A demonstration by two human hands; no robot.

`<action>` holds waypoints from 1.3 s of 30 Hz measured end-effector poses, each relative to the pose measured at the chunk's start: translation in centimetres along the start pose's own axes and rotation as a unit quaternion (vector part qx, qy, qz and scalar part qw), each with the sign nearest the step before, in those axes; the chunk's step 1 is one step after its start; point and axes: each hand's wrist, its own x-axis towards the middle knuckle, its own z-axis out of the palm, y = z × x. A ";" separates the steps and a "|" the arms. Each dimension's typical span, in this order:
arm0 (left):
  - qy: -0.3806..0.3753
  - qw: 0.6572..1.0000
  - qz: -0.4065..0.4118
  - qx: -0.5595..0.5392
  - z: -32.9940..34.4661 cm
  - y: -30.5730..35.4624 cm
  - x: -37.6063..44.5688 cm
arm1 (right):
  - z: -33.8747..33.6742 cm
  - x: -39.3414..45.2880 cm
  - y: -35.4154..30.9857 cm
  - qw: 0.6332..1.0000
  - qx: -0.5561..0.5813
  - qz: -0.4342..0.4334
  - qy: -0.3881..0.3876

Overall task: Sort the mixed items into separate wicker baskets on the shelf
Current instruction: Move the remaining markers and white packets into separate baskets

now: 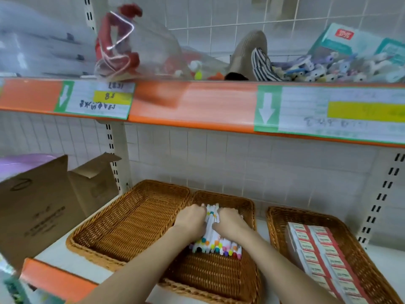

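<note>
Head view: sorting appears partly complete. Left basket at 9 o'clock holds nothing. Right basket at 3 o'clock holds red-and-white boxes in rows. Middle basket contains white markers with coloured caps. Left hand and right hand curl around the bundle, squaring it.

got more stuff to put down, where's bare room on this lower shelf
The left basket is bare. A white strip of shelf shows between the middle basket and right basket. Crowded: both hands on the pens, and red-and-white boxes fill the right basket.
</note>
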 end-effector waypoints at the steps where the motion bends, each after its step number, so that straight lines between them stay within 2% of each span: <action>1: 0.002 1.000 0.012 0.005 0.1 -0.1 -0.1 | 0.0 -0.2 0.0 1.000 -0.008 -0.006 0.001; 5: -0.010 0.998 0.058 0.013 0.5 -0.5 -0.8 | 0.1 -2.0 -0.1 0.999 -0.045 -0.025 -0.011; 10: -0.080 0.991 0.097 0.040 0.6 -0.9 -2.2 | 0.4 -5.5 -0.5 0.993 -0.113 -0.022 -0.039; 16: -0.131 0.984 0.116 -0.046 0.0 -0.2 -4.4 | -0.1 -10.2 -0.8 0.988 -0.149 0.009 -0.049; 22: -0.146 0.975 0.155 -0.061 -0.5 2.8 -6.1 | -1.0 -15.4 0.7 0.988 -0.141 0.060 -0.034; 30: -0.121 0.971 0.195 -0.067 -2.4 10.7 -10.1 | -2.6 -22.8 5.3 0.985 -0.110 0.131 -0.006; 39: -0.093 0.955 0.268 -0.084 -2.7 24.8 -16.5 | -5.3 -35.7 15.8 0.970 -0.126 0.209 0.014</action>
